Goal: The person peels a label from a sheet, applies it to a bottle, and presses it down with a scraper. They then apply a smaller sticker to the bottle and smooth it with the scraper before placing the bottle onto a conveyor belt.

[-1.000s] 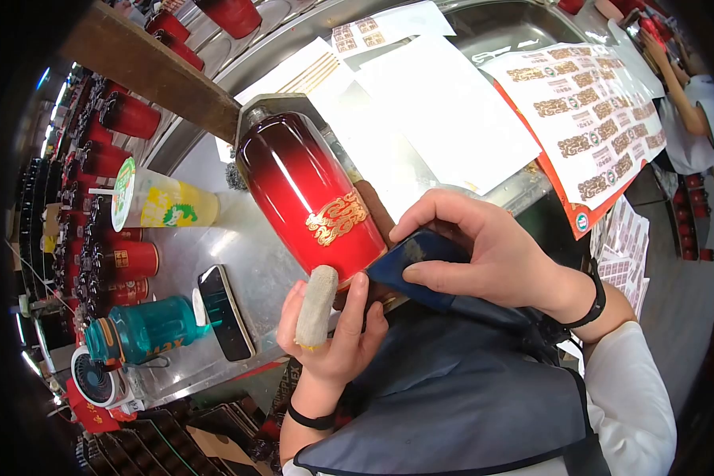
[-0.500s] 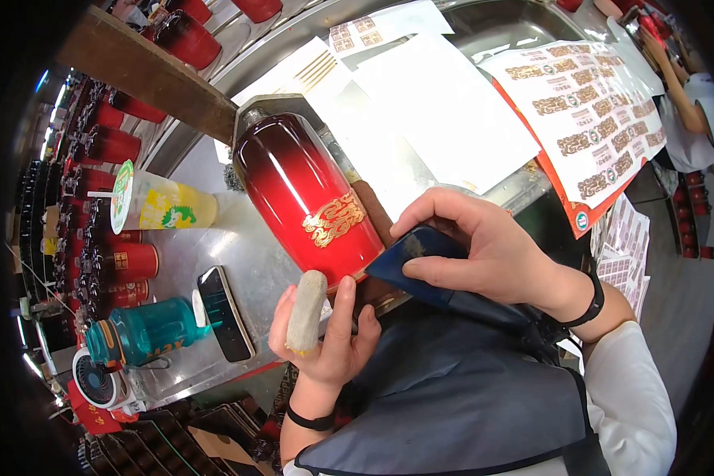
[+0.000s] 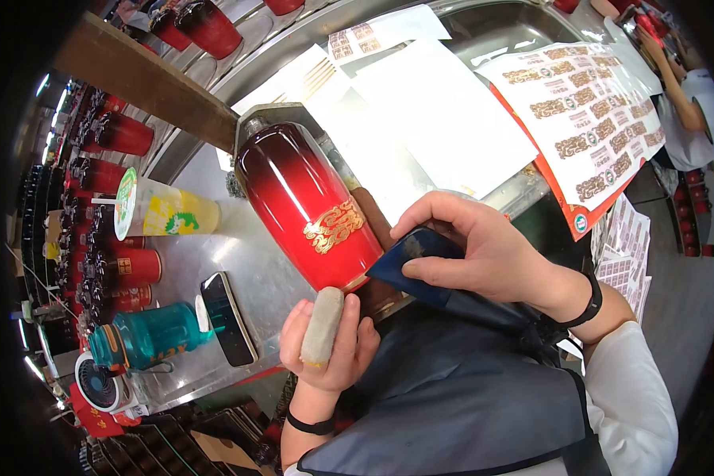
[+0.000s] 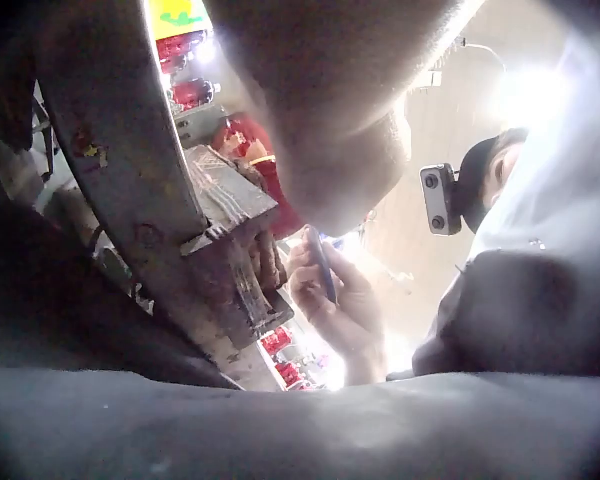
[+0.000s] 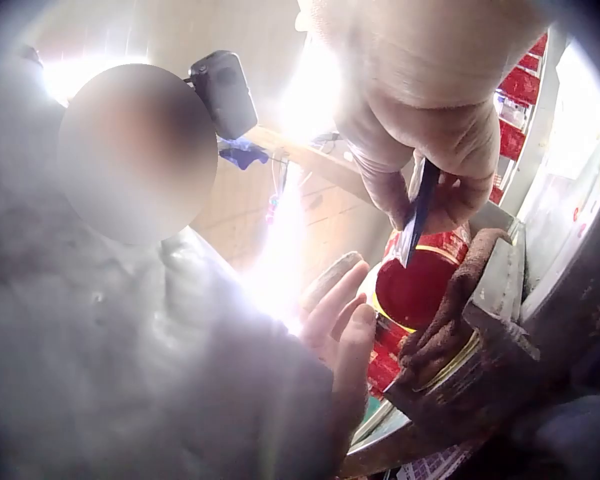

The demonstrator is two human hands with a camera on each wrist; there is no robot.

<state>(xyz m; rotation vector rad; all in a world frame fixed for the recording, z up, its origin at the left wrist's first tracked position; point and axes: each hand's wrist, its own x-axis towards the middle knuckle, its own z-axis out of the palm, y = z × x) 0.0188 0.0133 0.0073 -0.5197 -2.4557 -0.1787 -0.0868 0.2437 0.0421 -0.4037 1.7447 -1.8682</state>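
A glossy bottle (image 3: 297, 194), dark at the neck and red toward its base, lies tilted in a holder with a gold pattern (image 3: 333, 228) facing up. My right hand (image 3: 484, 246) pinches a flat blue scraper (image 3: 415, 260) between thumb and fingers, its edge beside the bottle's base. The left hand (image 3: 329, 349) is below the base, fingers extended and fingertips close to the bottom rim. One of its fingers wears a beige cloth sleeve (image 3: 323, 327). In the right wrist view, the scraper (image 5: 420, 210) overlaps the round red base (image 5: 415, 290).
A brown cloth (image 3: 370, 208) lies beside the bottle. To the left are a drink cup (image 3: 170, 208), a phone (image 3: 228, 317), a teal water bottle (image 3: 154, 335) and a small fan (image 3: 99, 382). White sheets (image 3: 444, 111) and a printed decal sheet (image 3: 583, 111) cover the right side. A wooden beam (image 3: 158, 83) meets the holder.
The left hand has drawn slightly down from the bottle's base. My right hand keeps its pinch on the scraper, nearly still. Red bottles in the background row have shifted.
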